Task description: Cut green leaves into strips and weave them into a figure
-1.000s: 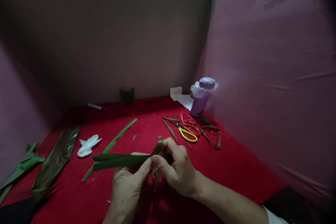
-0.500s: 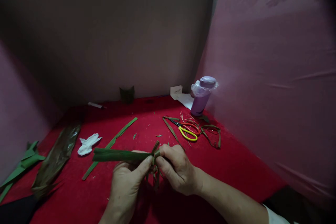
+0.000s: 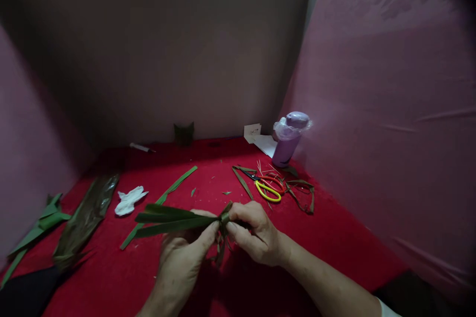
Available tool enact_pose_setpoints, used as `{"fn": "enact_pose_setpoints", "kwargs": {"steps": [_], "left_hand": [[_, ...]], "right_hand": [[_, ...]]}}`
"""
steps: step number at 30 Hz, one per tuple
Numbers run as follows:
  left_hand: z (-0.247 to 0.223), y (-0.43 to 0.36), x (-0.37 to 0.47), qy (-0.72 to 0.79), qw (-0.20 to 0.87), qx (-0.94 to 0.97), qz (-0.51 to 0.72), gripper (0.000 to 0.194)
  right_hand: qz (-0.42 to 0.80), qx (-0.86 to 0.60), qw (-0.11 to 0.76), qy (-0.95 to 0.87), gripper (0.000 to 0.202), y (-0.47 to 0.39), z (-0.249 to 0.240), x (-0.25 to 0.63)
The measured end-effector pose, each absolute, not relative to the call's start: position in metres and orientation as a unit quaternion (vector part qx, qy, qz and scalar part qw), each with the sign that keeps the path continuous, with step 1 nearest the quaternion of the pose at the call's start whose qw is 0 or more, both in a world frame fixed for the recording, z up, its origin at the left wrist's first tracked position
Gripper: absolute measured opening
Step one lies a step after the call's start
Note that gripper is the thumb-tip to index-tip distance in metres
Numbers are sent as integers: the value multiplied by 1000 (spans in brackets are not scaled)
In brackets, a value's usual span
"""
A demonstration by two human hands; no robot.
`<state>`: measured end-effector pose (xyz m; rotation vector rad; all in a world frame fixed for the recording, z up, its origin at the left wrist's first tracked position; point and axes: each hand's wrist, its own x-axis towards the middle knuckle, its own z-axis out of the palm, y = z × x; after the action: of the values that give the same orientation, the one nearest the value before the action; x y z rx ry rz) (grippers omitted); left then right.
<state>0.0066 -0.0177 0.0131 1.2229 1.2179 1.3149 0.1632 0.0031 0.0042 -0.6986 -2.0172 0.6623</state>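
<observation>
Both hands meet over the red cloth around a woven piece of leaf strips (image 3: 224,218). My left hand (image 3: 182,257) is closed on its left side, thumb on top. Long green leaf strips (image 3: 167,222) stick out leftward above that hand, their free ends spread apart. From the right, my right hand (image 3: 256,233) pinches the folded part of the piece between thumb and forefinger. Narrow brownish strips (image 3: 220,252) dangle under the fold. The fingers of the left hand beneath the leaf are partly hidden.
Scissors (image 3: 267,191) with red and yellow handles lie beyond, among thin sticks and dried strips. A purple bottle (image 3: 285,148) stands back right near white cards (image 3: 265,144). Leftward are a crumpled tissue (image 3: 129,201), a loose green strip (image 3: 177,184), a plastic-wrapped leaf bundle (image 3: 87,215) and a syringe-like tube (image 3: 140,147).
The green strips, close together before, now fan apart at their left ends. Both hands keep hold of the woven piece. The view has shifted slightly.
</observation>
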Motion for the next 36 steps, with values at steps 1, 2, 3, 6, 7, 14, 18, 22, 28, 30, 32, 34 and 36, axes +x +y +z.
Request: {"fn": "enact_pose_setpoints", "kwargs": {"steps": [1,2,3,6,7,14,18,22,28,30,32,34,36], "left_hand": [[13,-18,7,495,469,492,540,6],[13,-19,7,492,476,483,546,8],[13,-19,7,488,487,472,550,10],[13,-20,7,471,520,452,550,13],[12,-20,7,464,527,452,550,14],[9,-21,8,446,533,473,541,14],[7,-22,8,462,511,490,534,12],[5,-22,8,459,493,506,539,10],[6,-21,7,466,499,484,547,8],[6,-19,6,476,507,469,544,9],[5,-18,6,493,511,452,540,9],[3,-17,5,506,512,442,535,11],[1,-17,5,513,514,436,532,12]], "right_hand": [[265,-281,436,-813,14,3,4,163],[266,-280,433,-814,14,4,4,164],[269,-277,427,-817,13,4,4,164],[288,-263,402,-828,12,5,6,165],[299,-257,396,-830,11,6,7,166],[342,-246,359,-833,12,8,12,171],[297,-261,361,-845,12,7,10,171],[216,-292,366,-857,10,4,7,168],[120,-304,413,-850,5,-2,4,164],[85,-312,426,-845,9,-3,4,163],[47,-320,426,-845,18,-4,2,162],[15,-324,421,-847,21,-5,0,160],[1,-325,417,-849,16,-6,-2,159]]}}
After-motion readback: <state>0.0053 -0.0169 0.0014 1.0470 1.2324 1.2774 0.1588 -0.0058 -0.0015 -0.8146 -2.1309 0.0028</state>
